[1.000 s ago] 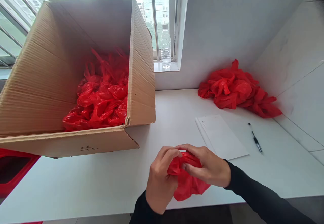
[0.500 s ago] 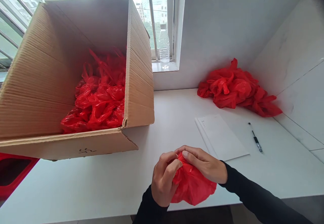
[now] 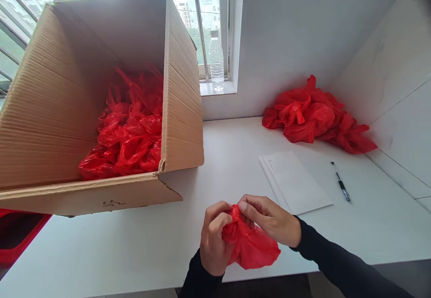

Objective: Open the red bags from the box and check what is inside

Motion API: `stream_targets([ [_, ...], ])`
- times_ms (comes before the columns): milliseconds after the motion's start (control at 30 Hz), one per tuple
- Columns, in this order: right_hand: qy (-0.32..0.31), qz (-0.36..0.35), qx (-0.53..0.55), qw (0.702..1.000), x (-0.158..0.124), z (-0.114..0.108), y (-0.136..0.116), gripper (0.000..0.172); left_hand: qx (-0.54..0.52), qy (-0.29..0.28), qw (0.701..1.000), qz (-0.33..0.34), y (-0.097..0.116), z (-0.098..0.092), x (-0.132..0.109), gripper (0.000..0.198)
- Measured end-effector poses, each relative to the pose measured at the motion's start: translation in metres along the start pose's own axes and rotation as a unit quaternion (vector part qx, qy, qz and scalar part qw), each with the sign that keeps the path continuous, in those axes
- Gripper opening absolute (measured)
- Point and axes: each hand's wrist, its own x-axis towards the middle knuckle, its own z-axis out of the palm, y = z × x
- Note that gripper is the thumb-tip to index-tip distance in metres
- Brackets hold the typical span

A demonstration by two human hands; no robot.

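A crumpled red plastic bag (image 3: 251, 246) is held over the near edge of the white table (image 3: 141, 239). My left hand (image 3: 213, 242) is curled round its left side. My right hand (image 3: 271, 219) pinches the bag's top between thumb and fingers. Both sleeves are black. A big open cardboard box (image 3: 182, 109) stands at the left, with several knotted red bags (image 3: 128, 132) inside. Another heap of red bags (image 3: 316, 116) lies at the back right against the wall.
White paper sheets (image 3: 294, 181) lie just beyond my right hand, with a black pen (image 3: 340, 183) to their right. A clear water bottle (image 3: 216, 60) stands on the window sill. A red bin (image 3: 16, 233) shows under the box at the left edge.
Both hands have kept working the bag's top, sinking slightly toward the table edge; the bag bulged out lower right. The view has drifted a little to the right.
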Motion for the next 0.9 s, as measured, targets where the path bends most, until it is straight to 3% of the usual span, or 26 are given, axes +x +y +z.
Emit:
stream_targets([
  [167, -0.017, -0.009, 0.065, 0.998, 0.002, -0.004, 0.001, 0.035, -0.005, -0.035, 0.999, 0.005, 0.001, -0.004, 0.003, 0.029],
  [367, 0.055, -0.04, 0.065, 0.996, 0.002, -0.007, -0.004, 0.026, 0.043, -0.112, 0.99, 0.068, 0.0, -0.015, 0.006, 0.034],
  [500, 0.094, -0.009, 0.135, 0.986, 0.001, -0.004, -0.002, 0.025, 0.1, -0.143, 0.98, 0.096, 0.004, -0.023, 0.001, 0.037],
  [600, 0.122, 0.013, 0.209, 0.97, 0.001, -0.005, 0.007, 0.025, 0.111, -0.144, 0.98, 0.085, 0.012, -0.027, -0.006, 0.035],
  [733, 0.232, 0.02, 0.264, 0.936, 0.007, -0.02, 0.032, 0.026, 0.116, -0.152, 0.979, 0.063, 0.016, -0.033, -0.022, 0.038],
  [800, 0.274, 0.019, 0.266, 0.924, 0.009, -0.027, 0.043, 0.024, 0.104, -0.16, 0.981, 0.031, 0.016, -0.035, -0.032, 0.039],
  [900, 0.269, 0.026, 0.306, 0.913, 0.011, -0.027, 0.046, 0.02, 0.055, -0.155, 0.985, -0.062, 0.019, -0.032, -0.043, 0.028],
])
